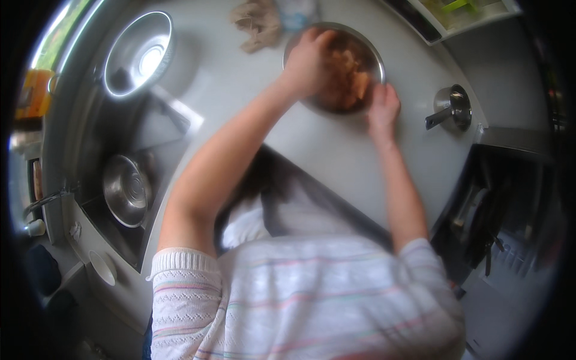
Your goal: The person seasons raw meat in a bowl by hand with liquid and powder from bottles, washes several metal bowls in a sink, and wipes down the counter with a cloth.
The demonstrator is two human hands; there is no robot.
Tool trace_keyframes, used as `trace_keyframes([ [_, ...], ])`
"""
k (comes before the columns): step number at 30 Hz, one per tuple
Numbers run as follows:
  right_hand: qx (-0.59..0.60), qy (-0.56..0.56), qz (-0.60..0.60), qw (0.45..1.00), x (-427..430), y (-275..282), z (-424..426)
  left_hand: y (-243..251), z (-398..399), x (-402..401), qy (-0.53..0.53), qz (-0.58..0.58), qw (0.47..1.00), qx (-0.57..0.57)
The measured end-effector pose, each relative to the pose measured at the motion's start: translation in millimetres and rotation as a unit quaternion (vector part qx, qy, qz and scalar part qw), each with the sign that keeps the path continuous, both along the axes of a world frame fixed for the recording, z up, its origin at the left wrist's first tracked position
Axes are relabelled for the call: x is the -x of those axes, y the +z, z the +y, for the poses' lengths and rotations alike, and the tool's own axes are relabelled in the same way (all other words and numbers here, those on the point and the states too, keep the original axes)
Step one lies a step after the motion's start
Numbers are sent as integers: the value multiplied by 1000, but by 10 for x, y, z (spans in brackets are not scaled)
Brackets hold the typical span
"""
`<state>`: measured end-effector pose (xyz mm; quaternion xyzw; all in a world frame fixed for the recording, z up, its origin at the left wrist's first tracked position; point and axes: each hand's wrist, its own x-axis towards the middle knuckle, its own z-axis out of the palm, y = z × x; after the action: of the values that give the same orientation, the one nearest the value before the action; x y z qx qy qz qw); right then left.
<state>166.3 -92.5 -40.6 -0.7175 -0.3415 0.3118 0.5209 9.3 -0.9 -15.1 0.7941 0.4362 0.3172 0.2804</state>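
A round metal bowl (382,63) stands on the pale countertop, with orange-brown food pieces (348,74) in it. My left hand (310,60) reaches over the bowl's left side; its fingers are blurred, and whether they grip food or the rim does not show. My right hand (384,108) holds the bowl's rim at the lower right, fingers closed on it. Behind the bowl lie a crumpled beige cloth or bag (257,24) and a pale blue and white plastic item (298,12).
At the left, a metal colander or bowl (135,54) stands by the sink, and another metal bowl (127,191) sits in the sink area. A small saucepan (452,108) is on the counter at the right, near a dark stove (499,180). A white bowl (102,267) is lower left.
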Motion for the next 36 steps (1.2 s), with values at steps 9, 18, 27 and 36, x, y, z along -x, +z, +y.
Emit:
trace_keyframes([
  [9, -3, 31, 59, 998, -31, 17, -8, 158, -287, 1019, 45, -545, 760, 352],
  [18, 131, 114, 127, 977, -162, 220, -643, -167, -1382, 2752, 151, -788, 508, 312],
  [27, 152, 419, 122, 887, 2067, 362, -488, -828, -2177, 4655, 384, -780, 438, 230],
  [36, -249, 679, -240, 648, 5816, 365, 564, -991, -2323, 5549, 346, -787, 431, 273],
])
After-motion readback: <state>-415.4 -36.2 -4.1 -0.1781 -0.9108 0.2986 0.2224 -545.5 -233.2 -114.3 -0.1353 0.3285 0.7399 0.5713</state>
